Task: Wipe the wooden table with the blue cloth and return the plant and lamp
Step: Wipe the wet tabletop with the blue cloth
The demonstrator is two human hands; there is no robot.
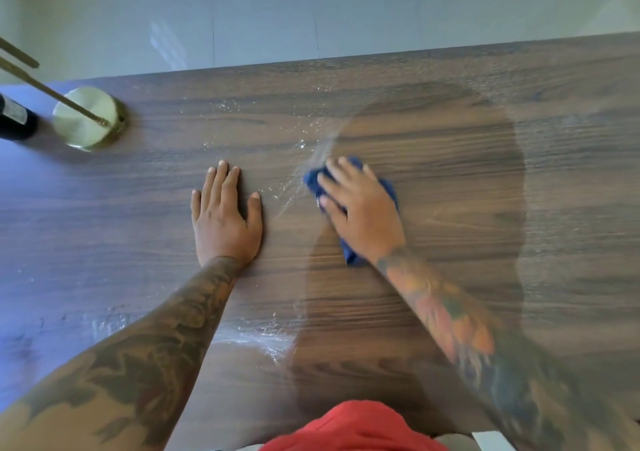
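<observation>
Currently: wood worktop (450, 180), wet streaks, against pale wall. Left hand (225, 215) flat, fingers straight. Right hand (360, 208) presses cloth (349, 253), fingers spread. Lamp (88, 118) far left.

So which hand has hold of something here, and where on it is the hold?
The right hand presses down on top of the bunched blue cloth, fingers spread over it. The left hand lies flat on the wooden table, holding nothing.
</observation>
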